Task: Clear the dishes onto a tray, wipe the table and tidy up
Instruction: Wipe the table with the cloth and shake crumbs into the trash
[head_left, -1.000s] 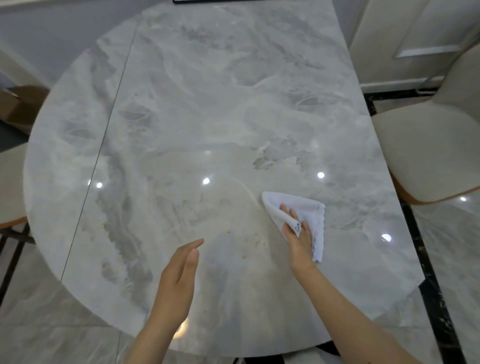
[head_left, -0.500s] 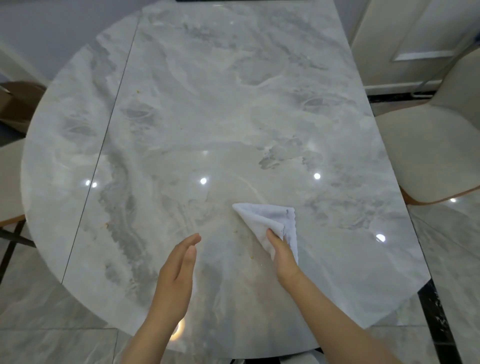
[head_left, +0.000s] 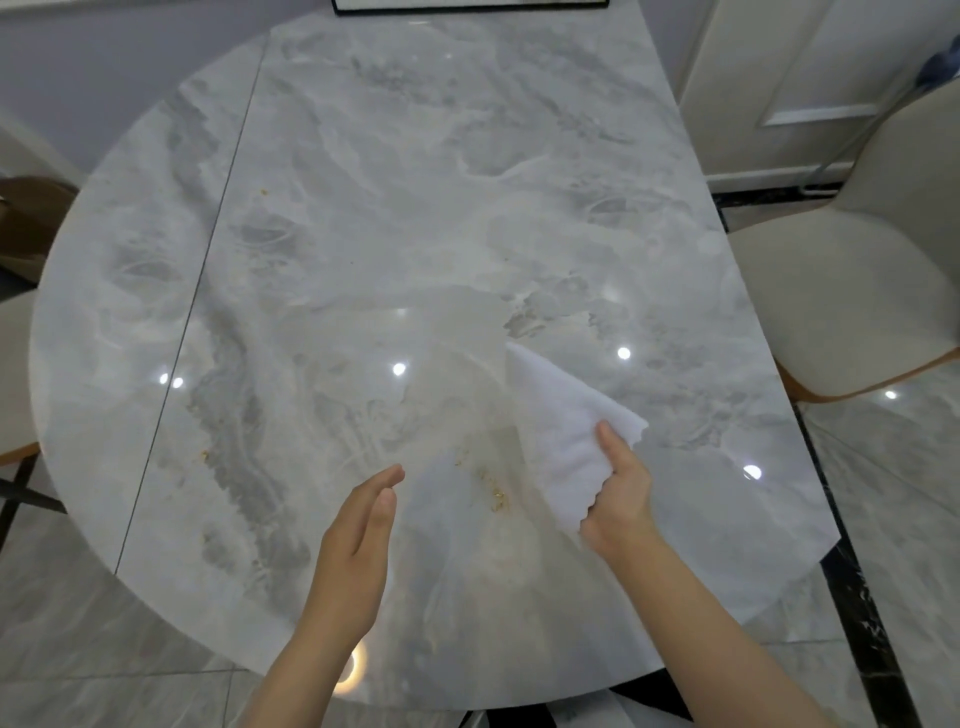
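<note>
table (head_left: 363, 218): grey marble, crumbs (head_left: 493, 493) near the front edge | left hand (head_left: 358, 551): mine, fingers straight, edge-on just left of the crumbs, holding nothing | cloth (head_left: 561, 431): white, lying on the table just right of the crumbs | right hand (head_left: 623, 493): mine, fingers curled round the cloth's near corner | chair (head_left: 852, 291): cream, right of the table

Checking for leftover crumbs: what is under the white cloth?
The white cloth, held by the right hand, lies on the marble table. Yellowish crumbs show beside it; anything beneath is hidden.

Marble table (head_left: 415, 208): white cloth (head_left: 561, 415), apparently crumbs (head_left: 491, 483).
</note>
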